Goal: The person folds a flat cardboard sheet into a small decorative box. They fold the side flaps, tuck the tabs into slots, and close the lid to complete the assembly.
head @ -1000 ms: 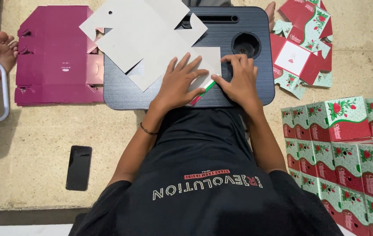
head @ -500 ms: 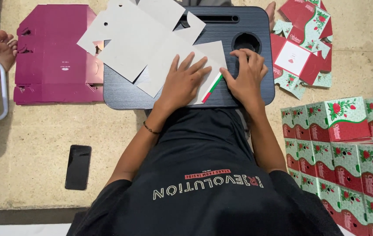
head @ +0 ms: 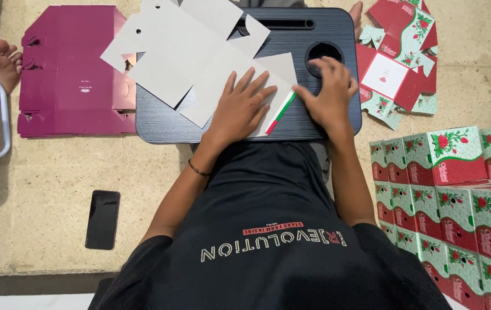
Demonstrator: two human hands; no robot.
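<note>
Grey, thin card is what we're watching: a flat die-cut cardboard box blank, plain side up, spread over the dark ribbed plastic lap tray and overhanging the tray's far-left corner. The left hand lies flat on the blank's near end, fingers splayed wide and straight, pressing down rather than gripping. The right hand sits at the tray's right side beside the round cup hole, fingers bent and a little blurred, tips on the tray near the blank's folded edge, where a red-and-green printed strip peeks out; whether they pinch anything, I can't tell.

By the look of it this card is light, stiff across its panels but quick to bend at the score lines, and easy to crease, so panel edges beside a fold look like the place to hold.

Left of the tray lie magenta flat blanks and, nearer, a black phone; right of it, floral printed blanks and stacked finished boxes.
</note>
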